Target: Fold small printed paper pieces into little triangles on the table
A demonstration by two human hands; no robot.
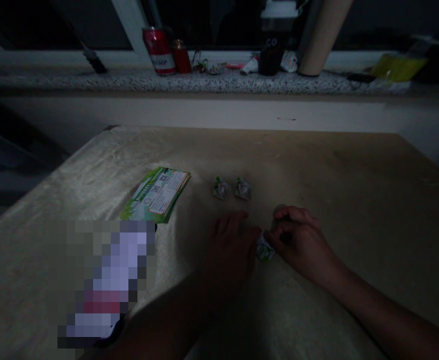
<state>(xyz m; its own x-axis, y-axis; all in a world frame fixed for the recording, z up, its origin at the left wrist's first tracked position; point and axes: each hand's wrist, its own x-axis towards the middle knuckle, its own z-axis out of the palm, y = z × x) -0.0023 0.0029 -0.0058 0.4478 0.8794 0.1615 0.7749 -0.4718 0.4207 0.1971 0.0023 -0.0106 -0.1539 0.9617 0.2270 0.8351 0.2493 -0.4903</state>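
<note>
A small crumpled green-and-white plastic packet is low over the table, between my two hands. My left hand lies in deep shadow with its thumb side against the packet's left edge, and its grip is partly hidden. My right hand is closed, with its thumb and fingertips pinching at the packet's upper right edge. Two similar twisted packets, one on the left and one on the right, lie side by side beyond my left hand.
Green printed leaflets lie in a stack at the left. Nearer is a phone-like object, its screen pixelated. Behind the table, a stone windowsill carries a red can, an orange lighter-like object and a dark cup.
</note>
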